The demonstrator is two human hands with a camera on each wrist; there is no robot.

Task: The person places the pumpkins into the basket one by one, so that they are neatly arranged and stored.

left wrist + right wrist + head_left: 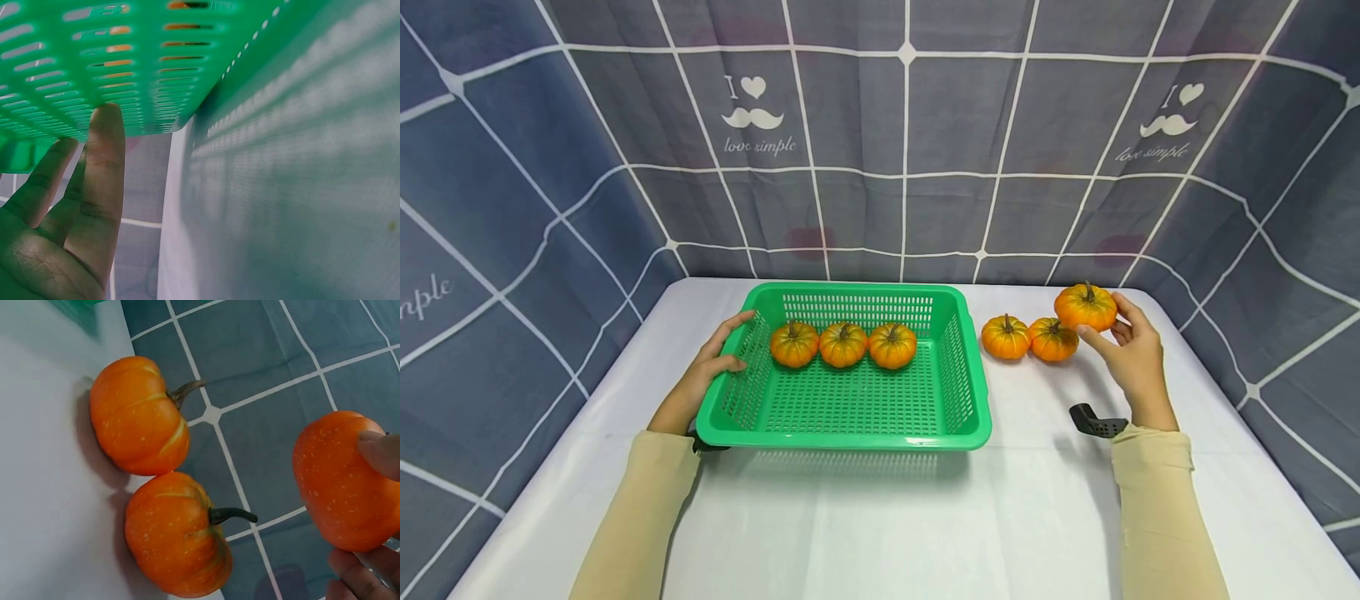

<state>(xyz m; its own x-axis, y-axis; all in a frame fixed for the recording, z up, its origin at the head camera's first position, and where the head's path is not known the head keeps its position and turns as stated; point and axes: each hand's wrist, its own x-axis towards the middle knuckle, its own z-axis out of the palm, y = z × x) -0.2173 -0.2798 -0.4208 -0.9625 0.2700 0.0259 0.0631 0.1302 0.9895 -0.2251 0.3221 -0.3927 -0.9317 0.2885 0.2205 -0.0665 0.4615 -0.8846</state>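
Above the table (865, 533), our right hand (1138, 362) pinches a pumpkin (1086, 307); our left hand (698, 377) grips the basket (850, 441) (three pumpkins (843, 348) inside).

Head view looks down; close wrist views share basket (850, 441) and pumpkins (134, 419).

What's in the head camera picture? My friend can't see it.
A person's right hand holds up an orange pumpkin near two more pumpkins on a white table. The left hand holds a green basket with three pumpkins lined up inside. Behind hangs gray cloth with white lines.
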